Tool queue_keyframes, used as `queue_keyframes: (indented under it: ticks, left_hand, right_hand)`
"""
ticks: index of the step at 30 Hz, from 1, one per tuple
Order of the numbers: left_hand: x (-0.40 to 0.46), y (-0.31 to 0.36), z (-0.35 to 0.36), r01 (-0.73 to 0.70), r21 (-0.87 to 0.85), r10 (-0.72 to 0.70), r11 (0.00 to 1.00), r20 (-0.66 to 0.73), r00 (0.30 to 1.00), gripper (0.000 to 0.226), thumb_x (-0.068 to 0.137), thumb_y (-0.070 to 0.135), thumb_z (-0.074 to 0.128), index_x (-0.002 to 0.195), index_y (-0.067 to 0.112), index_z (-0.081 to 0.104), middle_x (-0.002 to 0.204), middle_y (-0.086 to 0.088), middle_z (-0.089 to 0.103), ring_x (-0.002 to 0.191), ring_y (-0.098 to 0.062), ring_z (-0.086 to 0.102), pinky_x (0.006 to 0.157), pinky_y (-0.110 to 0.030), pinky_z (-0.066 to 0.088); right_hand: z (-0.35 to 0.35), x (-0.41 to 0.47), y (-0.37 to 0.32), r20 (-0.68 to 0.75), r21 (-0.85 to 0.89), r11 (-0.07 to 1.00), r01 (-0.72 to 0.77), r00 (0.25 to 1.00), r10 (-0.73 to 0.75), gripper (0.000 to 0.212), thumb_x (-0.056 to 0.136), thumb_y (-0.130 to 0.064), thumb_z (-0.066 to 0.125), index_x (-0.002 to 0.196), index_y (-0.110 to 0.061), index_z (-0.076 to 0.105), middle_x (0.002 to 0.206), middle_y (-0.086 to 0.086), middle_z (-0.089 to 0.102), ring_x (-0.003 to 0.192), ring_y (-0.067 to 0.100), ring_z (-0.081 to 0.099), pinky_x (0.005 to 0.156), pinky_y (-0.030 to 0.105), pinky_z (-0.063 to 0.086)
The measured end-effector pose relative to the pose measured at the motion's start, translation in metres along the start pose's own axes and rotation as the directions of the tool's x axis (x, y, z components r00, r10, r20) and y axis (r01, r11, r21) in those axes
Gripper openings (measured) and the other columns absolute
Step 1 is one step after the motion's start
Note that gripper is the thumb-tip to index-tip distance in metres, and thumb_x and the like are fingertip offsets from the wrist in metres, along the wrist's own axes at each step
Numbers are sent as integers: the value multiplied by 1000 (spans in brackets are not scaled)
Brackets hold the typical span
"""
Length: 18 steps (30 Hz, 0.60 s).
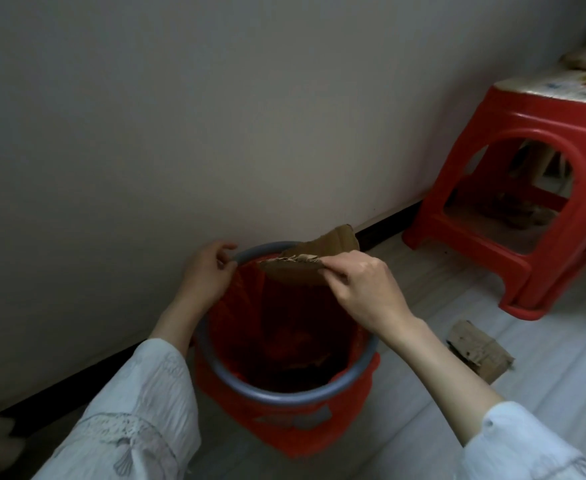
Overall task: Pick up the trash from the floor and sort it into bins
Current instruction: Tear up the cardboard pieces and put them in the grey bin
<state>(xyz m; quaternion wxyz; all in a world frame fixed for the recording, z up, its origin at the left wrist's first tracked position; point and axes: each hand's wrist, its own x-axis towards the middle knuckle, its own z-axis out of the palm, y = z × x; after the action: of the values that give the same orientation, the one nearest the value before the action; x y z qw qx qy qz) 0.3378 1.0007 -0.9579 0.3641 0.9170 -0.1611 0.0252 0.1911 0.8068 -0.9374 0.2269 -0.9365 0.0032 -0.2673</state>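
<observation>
A round bin (284, 396) with a grey rim and a red bag liner stands against the wall. My left hand (208, 271) grips the far left of the rim. My right hand (364, 285) pinches a torn piece of brown cardboard (305, 268) and holds it over the far side of the bin's opening. Dark trash lies at the bottom of the bin. Another torn piece of cardboard (478, 351) lies on the floor to the right of the bin.
A red plastic stool (527, 168) stands at the right near the wall, with scraps on the floor under it and objects on its seat. A black skirting board (76, 372) runs along the wall. The floor is pale wood planks.
</observation>
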Motion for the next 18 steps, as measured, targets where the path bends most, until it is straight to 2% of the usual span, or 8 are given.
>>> queue_keyframes:
  ticks: [3, 7, 9, 11, 13, 14, 16, 18]
  left_hand:
    - [-1, -17, 5, 43, 40, -41, 998, -45, 998, 42, 78, 5, 69, 119, 3, 59, 102, -20, 62, 93, -34, 58, 85, -39, 46]
    - [-10, -50, 20, 105, 22, -104, 994, -19, 994, 39, 76, 2, 68, 114, 2, 61, 108, -24, 62, 102, -38, 58, 89, -46, 47]
    - [-17, -50, 22, 135, -48, -137, 990, -43, 990, 35, 80, -4, 61, 115, -1, 60, 107, -19, 63, 99, -28, 59, 82, -32, 46]
    - [-22, -46, 22, 142, -116, -149, 983, -55, 987, 32, 83, -9, 54, 114, -5, 59, 100, -9, 60, 91, -19, 54, 72, -17, 36]
    - [-23, -43, 25, 129, -169, -143, 977, -72, 987, 31, 85, -10, 52, 115, -5, 59, 100, -8, 59, 91, -16, 52, 68, -12, 32]
    - [-24, -41, 26, 116, -188, -134, 975, -83, 987, 31, 85, -9, 52, 115, -5, 59, 102, -10, 61, 92, -16, 52, 68, -11, 31]
    - [-24, -37, 29, 116, -211, -138, 971, -97, 986, 31, 86, -7, 52, 116, -3, 59, 104, -12, 62, 92, -15, 52, 68, -10, 31]
    - [-26, -31, 36, 134, -254, -162, 958, -93, 982, 29, 87, -6, 51, 115, -2, 60, 102, -10, 62, 91, -16, 54, 67, -12, 33]
  right_hand:
    - [12, -3, -10, 88, 16, 995, 95, 991, -96, 23, 84, -20, 57, 99, -14, 73, 87, 2, 72, 83, 21, 66, 72, 33, 53]
    - [38, -7, -13, 372, -36, 987, 156, 919, -131, 26, 92, -20, 50, 109, -18, 69, 100, 2, 69, 96, 21, 61, 80, 37, 51]
    - [48, -9, -9, 488, -104, 988, 114, 871, -49, 29, 94, -20, 47, 117, -20, 65, 109, 4, 64, 105, 22, 59, 85, 37, 49]
    - [53, -11, -6, 605, -178, 983, 32, 792, 83, 41, 92, -20, 50, 134, -22, 51, 125, 7, 55, 116, 27, 53, 92, 40, 47]
    - [52, -12, -2, 703, -231, 971, -55, 681, 206, 60, 91, -25, 55, 146, -25, 29, 137, 8, 45, 125, 28, 46, 97, 39, 45]
    - [49, -12, 0, 731, -230, 968, -100, 638, 239, 62, 91, -29, 56, 146, -25, 28, 140, 6, 43, 128, 26, 44, 100, 37, 43]
    - [42, -11, 4, 761, -149, 968, -205, 601, 244, 48, 92, -36, 54, 138, -24, 44, 139, 1, 48, 127, 20, 46, 103, 35, 42]
    - [33, -11, 5, 781, -47, 954, -296, 584, 220, 33, 92, -38, 54, 122, -24, 61, 128, -3, 59, 116, 14, 55, 100, 34, 46]
